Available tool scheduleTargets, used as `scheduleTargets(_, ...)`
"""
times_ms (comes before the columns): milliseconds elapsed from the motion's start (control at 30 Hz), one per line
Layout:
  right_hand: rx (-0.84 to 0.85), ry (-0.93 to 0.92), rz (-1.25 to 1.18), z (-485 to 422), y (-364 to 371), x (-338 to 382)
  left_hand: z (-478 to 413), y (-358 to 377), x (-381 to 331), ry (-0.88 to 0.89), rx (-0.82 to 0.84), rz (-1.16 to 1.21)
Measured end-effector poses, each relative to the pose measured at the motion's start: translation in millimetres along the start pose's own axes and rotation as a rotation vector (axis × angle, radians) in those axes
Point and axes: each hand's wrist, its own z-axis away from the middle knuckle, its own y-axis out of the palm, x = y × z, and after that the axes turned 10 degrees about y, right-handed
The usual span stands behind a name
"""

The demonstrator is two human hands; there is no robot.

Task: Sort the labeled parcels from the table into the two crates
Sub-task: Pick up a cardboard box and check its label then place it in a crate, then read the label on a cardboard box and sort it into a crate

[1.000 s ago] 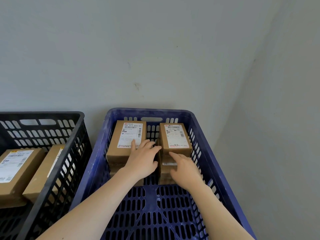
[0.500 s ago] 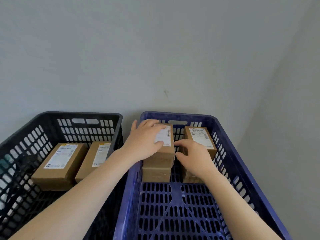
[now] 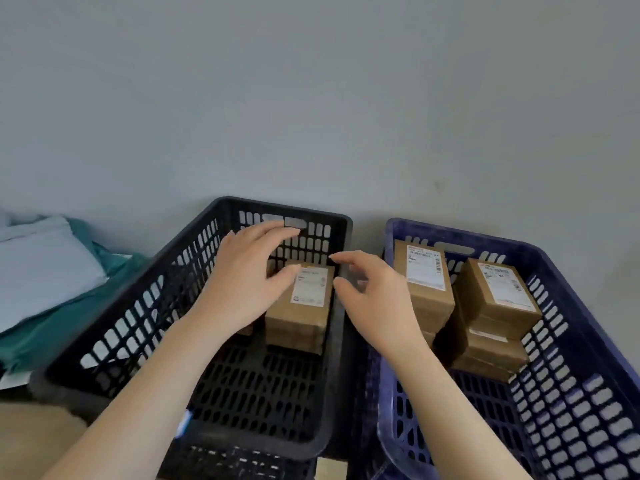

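Observation:
A black crate [image 3: 114,341] stands on the left and a blue crate [image 3: 588,341] on the right, side by side against the wall. In the black crate a brown labeled parcel [image 3: 301,313] is visible; my left hand [image 3: 242,282] hovers over the crate with loosely spread fingers, its thumb at the parcel's label, hiding what lies under it. My right hand [image 3: 377,303] hangs open above the black crate's right rim, holding nothing. The blue crate holds two stacks of labeled parcels, one [image 3: 426,285] on the left and one [image 3: 498,306] on the right.
A grey wall rises right behind both crates. At the left edge lie a pale blue cushion-like bundle [image 3: 41,268] and teal cloth [image 3: 52,337]. A tan surface [image 3: 31,441] shows at the bottom left.
Both hands left the parcels in the blue crate and moved left over the black crate. The view swung left, bringing the cloth into sight.

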Motion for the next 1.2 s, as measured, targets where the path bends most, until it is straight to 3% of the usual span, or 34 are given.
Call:
scheduleTargets(200,0.166,-0.03,-0.145,14.4,73.0,68.8,68.9,-63.0,62.2,-0.169,-0.135,-0.05)
scheduleTargets(700,0.558,-0.098,-0.31,75.8,266.4,203.5,243.2,-179.9,185.9,-0.564,-0.241,-0.163)
scheduleTargets(1200,0.587,0.014,-0.419,49.4,444.8,252.4,283.0,-206.2,318.4,-0.692,-0.206,-0.268)
